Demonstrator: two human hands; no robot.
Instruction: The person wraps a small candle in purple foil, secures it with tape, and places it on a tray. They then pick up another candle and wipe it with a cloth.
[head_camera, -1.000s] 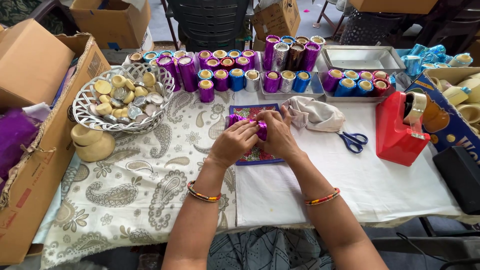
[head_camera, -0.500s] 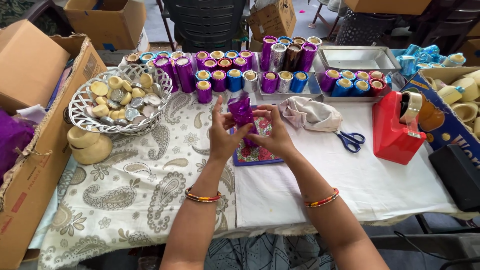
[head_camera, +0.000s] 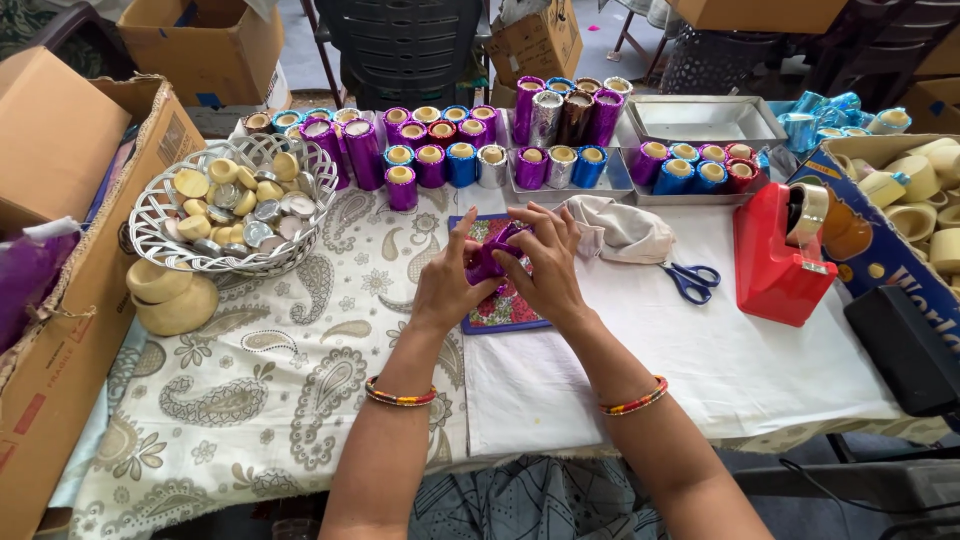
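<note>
Together, left hand (head_camera: 452, 285), right hand (head_camera: 545, 265), purple foil piece (head_camera: 492, 262) pinched between

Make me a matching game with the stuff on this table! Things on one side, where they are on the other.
Things:
1. blue-handled scissors
2. red tape dispenser
3. white woven basket
4. shiny purple foil piece

Places:
A. between the left hand and right hand
B. left side of the table, filled with small round lids
C. on the white cloth, beside a crumpled beige rag
D. right side of the table, next to a blue box

Pairs: 1-C, 2-D, 3-B, 4-A
</note>
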